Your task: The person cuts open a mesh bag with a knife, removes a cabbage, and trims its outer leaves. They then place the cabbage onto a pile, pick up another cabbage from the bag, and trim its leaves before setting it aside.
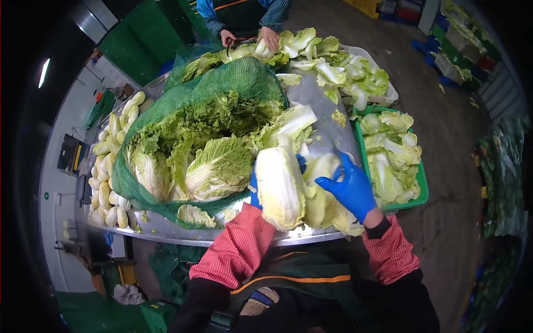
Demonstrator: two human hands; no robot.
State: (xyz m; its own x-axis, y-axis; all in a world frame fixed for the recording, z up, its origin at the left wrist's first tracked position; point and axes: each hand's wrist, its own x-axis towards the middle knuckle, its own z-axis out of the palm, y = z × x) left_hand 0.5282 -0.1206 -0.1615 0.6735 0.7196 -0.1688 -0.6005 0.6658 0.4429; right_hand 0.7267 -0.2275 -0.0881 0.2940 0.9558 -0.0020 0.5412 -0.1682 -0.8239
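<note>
A trimmed napa cabbage (280, 188), pale and mostly bare of green leaves, is held upright near the table's front edge. My left hand (255, 186), in a blue glove, wraps round it from behind; the cabbage hides most of that hand, though a fingertip shows on its far side. To the right, my right hand (351, 188), also blue-gloved, has its thumb and fingers apart above loose cabbage leaves (322, 208). Left of the held cabbage, a green mesh sack (233, 77) lies open with several untrimmed cabbages (222, 166) inside.
Trimmed cabbages (105, 180) are piled at the table's left end. A green crate (423, 186) of leaves stands to the right, with a white tub (393, 94) of leaves beyond it. Across the metal table (327, 125), a co-worker's hands (269, 38) work on another cabbage with a knife.
</note>
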